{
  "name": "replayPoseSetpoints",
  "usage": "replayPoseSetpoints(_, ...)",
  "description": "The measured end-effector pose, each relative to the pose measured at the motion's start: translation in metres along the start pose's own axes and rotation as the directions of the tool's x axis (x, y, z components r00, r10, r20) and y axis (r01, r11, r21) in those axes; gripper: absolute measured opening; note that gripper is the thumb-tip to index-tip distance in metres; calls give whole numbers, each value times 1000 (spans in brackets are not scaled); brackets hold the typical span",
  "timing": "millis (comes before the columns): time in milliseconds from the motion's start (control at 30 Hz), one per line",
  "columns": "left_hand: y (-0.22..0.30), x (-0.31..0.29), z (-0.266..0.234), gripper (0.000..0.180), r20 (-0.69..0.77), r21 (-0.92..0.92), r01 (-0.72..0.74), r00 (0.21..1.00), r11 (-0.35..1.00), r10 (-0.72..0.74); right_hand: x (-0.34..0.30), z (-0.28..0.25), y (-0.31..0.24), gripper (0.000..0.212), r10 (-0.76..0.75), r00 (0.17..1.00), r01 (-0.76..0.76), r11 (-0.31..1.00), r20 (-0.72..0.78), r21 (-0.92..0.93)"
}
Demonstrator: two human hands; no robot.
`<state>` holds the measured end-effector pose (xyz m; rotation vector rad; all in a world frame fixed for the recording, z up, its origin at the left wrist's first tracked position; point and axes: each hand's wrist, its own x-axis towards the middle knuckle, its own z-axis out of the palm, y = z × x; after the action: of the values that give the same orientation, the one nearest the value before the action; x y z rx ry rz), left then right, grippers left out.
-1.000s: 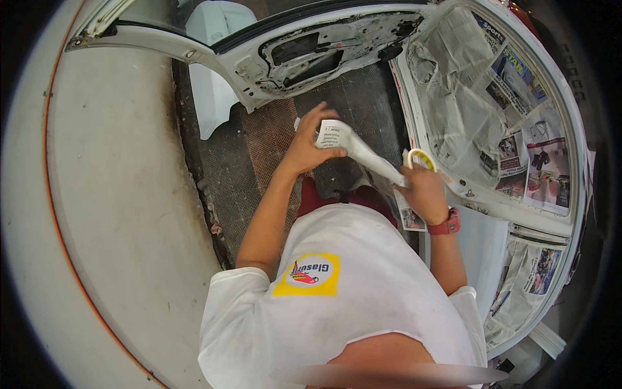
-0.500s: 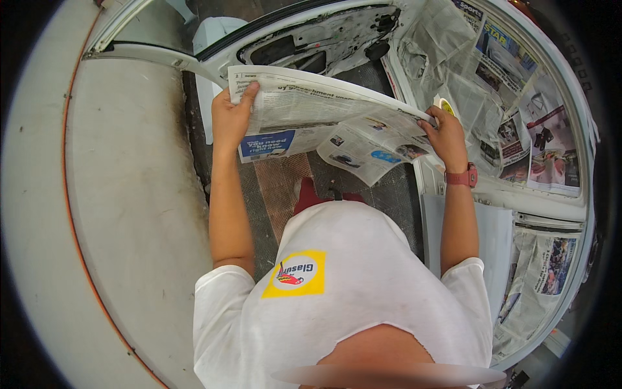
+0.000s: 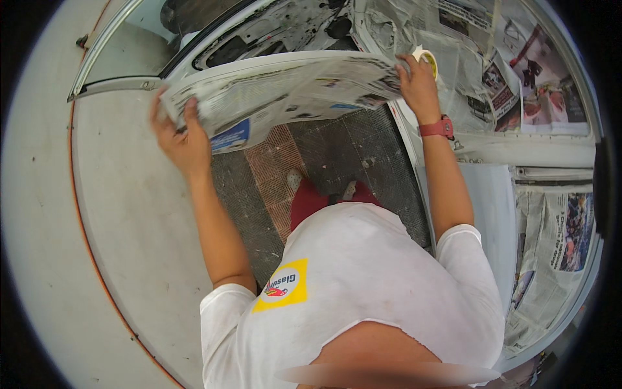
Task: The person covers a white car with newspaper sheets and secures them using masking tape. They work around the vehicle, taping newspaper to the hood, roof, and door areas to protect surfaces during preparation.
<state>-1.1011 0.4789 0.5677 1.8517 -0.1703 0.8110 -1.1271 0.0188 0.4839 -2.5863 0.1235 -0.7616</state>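
Observation:
A newspaper sheet is stretched between my hands in front of the car. My left hand, a little blurred, grips its left end, with the thumb on the near face and the fingers round the edge. The right end is pinched by my right hand. A roll of tape with a yellow core sits at that hand too, partly hidden behind the fingers. The lower edge of the sheet curls towards me.
An open car door with its inner panel bare stands beyond the sheet. Newspaper masking covers the window openings at right. A white wall with an orange hose is at left. Dark floor mats lie underfoot.
My left hand has moved left and slightly down with its end of the newspaper. My right hand has moved up and left. The sheet is now pulled wider, its lower flap raised.

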Motion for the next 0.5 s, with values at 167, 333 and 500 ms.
replayPoseSetpoints(167,69,-3,-3,19,229,375,-610,790,698,568,-32,-29,-52,70,157,975,-221,751,157,622)
replayPoseSetpoints(333,103,-44,44,29,463,328,-437,847,838,260,-74,-52,-113,79,-165,793,-510,346,586,788)
replayPoseSetpoints(500,116,-80,70,25,634,125,11,768,992,-88,-89,-50,-140,91,-341,739,-517,266,581,813)
